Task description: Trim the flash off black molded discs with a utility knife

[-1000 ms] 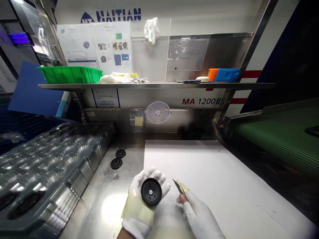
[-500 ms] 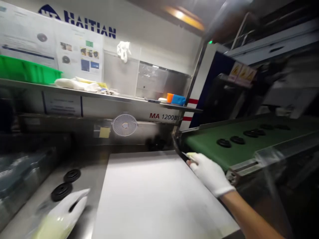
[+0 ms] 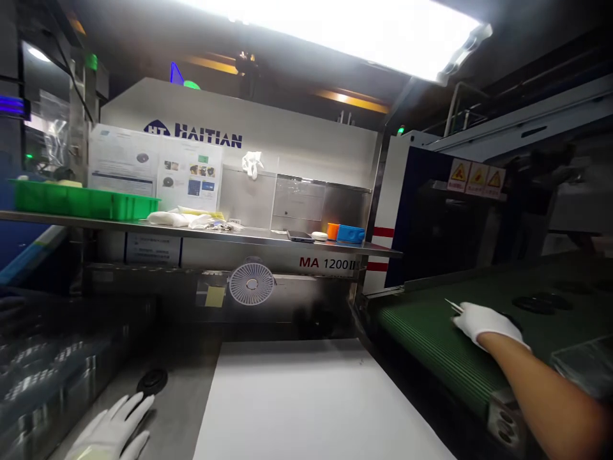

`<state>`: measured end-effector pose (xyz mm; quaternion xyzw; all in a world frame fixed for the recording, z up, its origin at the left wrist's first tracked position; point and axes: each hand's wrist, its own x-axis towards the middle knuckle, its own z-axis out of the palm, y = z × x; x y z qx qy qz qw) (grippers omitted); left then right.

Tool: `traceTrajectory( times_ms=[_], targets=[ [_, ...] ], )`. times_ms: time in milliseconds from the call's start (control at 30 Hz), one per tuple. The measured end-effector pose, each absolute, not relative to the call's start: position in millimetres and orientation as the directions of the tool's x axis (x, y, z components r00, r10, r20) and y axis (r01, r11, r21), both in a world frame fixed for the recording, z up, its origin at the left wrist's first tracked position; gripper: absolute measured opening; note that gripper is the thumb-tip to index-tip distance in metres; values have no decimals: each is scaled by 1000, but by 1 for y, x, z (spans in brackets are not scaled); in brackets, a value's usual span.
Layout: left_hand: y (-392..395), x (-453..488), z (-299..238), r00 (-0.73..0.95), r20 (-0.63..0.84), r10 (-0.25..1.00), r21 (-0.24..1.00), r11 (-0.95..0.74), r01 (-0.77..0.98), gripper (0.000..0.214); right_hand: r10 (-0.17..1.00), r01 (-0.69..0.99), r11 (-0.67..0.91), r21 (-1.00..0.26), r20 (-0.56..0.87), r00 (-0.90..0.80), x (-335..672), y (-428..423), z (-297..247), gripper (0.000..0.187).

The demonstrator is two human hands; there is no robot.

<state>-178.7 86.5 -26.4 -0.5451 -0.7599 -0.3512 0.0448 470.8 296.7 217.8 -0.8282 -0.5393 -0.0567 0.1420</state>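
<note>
My left hand (image 3: 112, 431), in a white glove, hovers at the lower left with its fingers spread and holds nothing. Just beyond its fingertips a black round ribbed part (image 3: 152, 381) lies on the steel table (image 3: 179, 396). Over the green conveyor belt (image 3: 431, 342) on the right is my right hand (image 3: 488, 324), also gloved and closed on a thin pointed tool (image 3: 454, 306) whose tip points left. The tool's exact kind is too small to tell. Black parts (image 3: 534, 304) lie on the belt beyond this hand, one partly hidden behind it.
A white sheet (image 3: 306, 396) covers the middle of the table. Behind it, a small white fan (image 3: 251, 284) hangs under a steel shelf (image 3: 258, 237) with a green bin (image 3: 86, 203), gloves (image 3: 177, 219) and a blue box (image 3: 350, 234). Clear plastic (image 3: 62, 358) lies at left.
My right hand has moved right, from the sheet's edge to over the belt, with the tool still in it. My left hand's fingers have spread. The view has tilted upward.
</note>
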Motion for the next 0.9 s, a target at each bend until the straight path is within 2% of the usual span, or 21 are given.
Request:
traceTrajectory(
  times_ms=[100, 167, 200, 233, 267, 300, 333, 367, 433, 533, 600, 667, 733, 800, 900],
  targets=[
    [98, -181, -13, -415, 410, 812, 435, 226, 872, 42, 869, 918, -309, -248, 318, 379, 450, 283, 229, 17],
    [102, -157, -2, -443, 403, 801, 511, 205, 835, 46, 885, 925, -192, -328, 348, 308, 420, 268, 222, 23],
    [103, -138, 4, -439, 383, 813, 605, 138, 784, 47, 900, 920, -112, -376, 354, 255, 398, 258, 212, 27],
    [102, -114, 9, -440, 352, 826, 745, 38, 666, 47, 915, 904, -17, -427, 357, 186, 373, 246, 198, 25],
    [101, -88, 14, -416, 260, 871, 876, -32, 481, 46, 936, 870, 93, -484, 342, 89, 346, 231, 179, 20],
    [98, -61, 19, -383, 153, 911, 969, -61, 241, 46, 948, 810, 216, -545, 314, -42, 316, 215, 158, 17],
    [94, -34, 22, -322, 52, 945, 998, -64, -26, 45, 947, 730, 302, -612, 281, -157, 286, 198, 135, 17],
    [90, -10, 24, -272, 4, 962, 958, -81, -273, 43, 936, 650, 350, -674, 239, -257, 257, 180, 113, 18],
    [82, 26, 26, -95, -168, 981, 757, 66, -650, 38, 901, 517, 374, -770, 168, -401, 204, 147, 74, 19],
    [72, 46, 22, 106, -356, 929, 456, 272, -848, 34, 885, 436, 324, -840, 106, -453, 152, 111, 43, 8],
    [67, 42, 18, 110, -379, 919, 351, 253, -902, 33, 895, 397, 311, -864, 125, -429, 138, 98, 38, 6],
    [62, 28, 13, 71, -384, 920, 296, 196, -935, 33, 900, 327, 333, -884, 195, -389, 136, 90, 36, 13],
    [59, 13, 9, -3, -419, 908, 291, 131, -948, 33, 900, 295, 358, -886, 242, -364, 140, 86, 32, 18],
    [56, 0, 8, -82, -422, 903, 335, 72, -939, 32, 890, 334, 355, -873, 205, -408, 144, 81, 24, 19],
    [54, -6, 13, -170, -325, 930, 420, -19, -907, 24, 856, 440, 381, -813, 130, -500, 146, 70, 13, 20]
  ],
)
